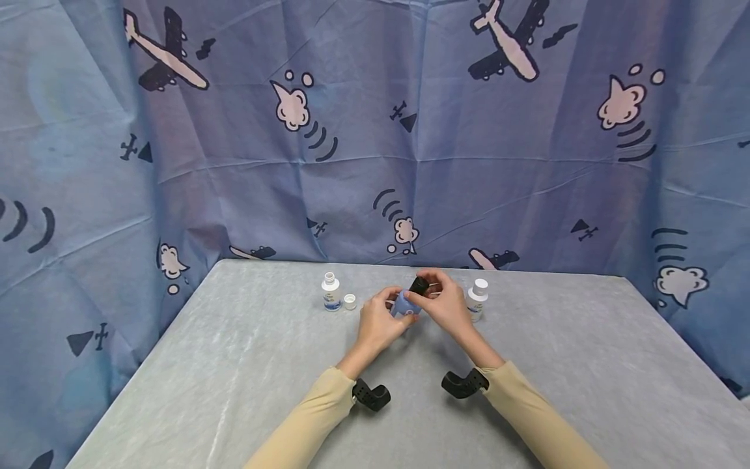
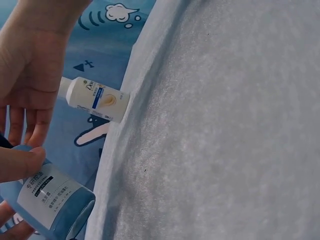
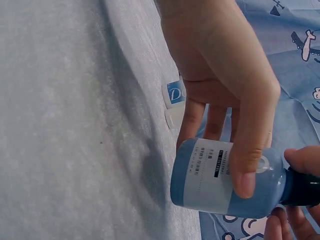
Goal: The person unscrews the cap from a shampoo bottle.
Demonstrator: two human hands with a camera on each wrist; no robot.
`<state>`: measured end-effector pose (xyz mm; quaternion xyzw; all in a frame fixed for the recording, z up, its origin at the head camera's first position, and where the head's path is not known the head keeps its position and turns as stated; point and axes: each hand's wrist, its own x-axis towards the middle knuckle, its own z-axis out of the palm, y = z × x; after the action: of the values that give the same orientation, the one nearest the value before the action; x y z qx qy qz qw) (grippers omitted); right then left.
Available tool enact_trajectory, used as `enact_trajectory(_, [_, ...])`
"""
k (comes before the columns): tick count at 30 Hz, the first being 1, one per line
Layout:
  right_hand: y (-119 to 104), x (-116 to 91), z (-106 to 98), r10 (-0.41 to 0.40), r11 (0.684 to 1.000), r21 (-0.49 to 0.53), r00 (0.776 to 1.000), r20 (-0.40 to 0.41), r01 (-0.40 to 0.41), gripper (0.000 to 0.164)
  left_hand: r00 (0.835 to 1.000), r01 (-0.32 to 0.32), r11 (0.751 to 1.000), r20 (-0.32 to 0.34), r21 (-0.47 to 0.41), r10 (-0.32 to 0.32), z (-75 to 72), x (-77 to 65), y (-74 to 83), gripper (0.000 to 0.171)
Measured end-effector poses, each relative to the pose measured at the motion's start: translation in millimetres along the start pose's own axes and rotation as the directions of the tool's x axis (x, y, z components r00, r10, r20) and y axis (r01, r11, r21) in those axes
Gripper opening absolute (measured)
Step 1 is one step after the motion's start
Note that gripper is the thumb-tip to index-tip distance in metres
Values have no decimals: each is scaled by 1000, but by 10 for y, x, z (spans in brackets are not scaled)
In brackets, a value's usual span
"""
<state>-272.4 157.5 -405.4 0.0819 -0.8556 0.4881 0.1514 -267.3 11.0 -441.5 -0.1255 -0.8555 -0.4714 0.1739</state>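
A translucent blue bottle [image 3: 225, 180] with a white label is held tilted above the table, a black cap [image 1: 418, 285] at its upper end. My left hand [image 1: 377, 319] grips the bottle's body, its thumb lying across the near side. My right hand [image 1: 448, 307] pinches the black cap between thumb and fingers. In the right wrist view the cap sits at the bottle's neck; whether it is tight I cannot tell. Left of the hands stands a white bottle [image 1: 331, 294] with its neck bare, a loose white cap [image 1: 349, 301] beside it.
Just beyond the right forearm stands another white bottle [image 1: 476, 301] with its white cap on, its printed label showing in the left wrist view. A pale cloth covers the table [image 1: 234, 365]. A blue curtain [image 1: 363, 130] printed with airplanes hangs behind and at both sides.
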Motion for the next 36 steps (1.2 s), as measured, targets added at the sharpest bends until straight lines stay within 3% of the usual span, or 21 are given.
enact_trajectory(8, [3,11,6,9,1000,-2,1000,12,-9,46,1000,-2,1000,-10,-8,2,3,-2,-18,48])
enact_trajectory(23, [8,23,11,-19,991,134,997,80,8,46,999,30,999,-31,-38,-31,20,10,-4,50])
enact_trajectory(36, [58,31,27,-124,973,206,988,90,103,47,998,53,997,-27,-56,-55,42,9,-17,50])
